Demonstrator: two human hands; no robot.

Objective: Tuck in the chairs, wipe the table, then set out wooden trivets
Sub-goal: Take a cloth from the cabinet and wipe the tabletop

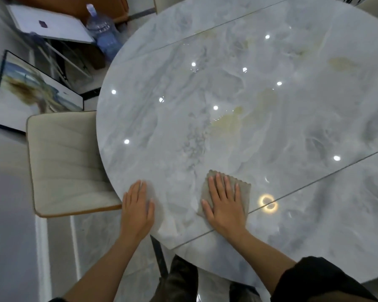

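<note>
A round glossy marble table (260, 101) fills most of the view. My right hand (224, 204) lies flat with straight fingers on a grey-beige cloth (244, 192), pressing it onto the tabletop near the front edge. My left hand (138, 205) rests flat on the table's rim to the left of the cloth, holding nothing. A cream upholstered chair (63, 162) stands at the table's left side, its seat partly under the tabletop. No trivets are in view.
On the floor at the left lean a framed picture (31, 92) and a white board (48, 25). A blue water bottle (105, 35) stands beyond them. Another chair back (159, 3) shows at the far edge. A dark table leg (159, 256) is below the front edge.
</note>
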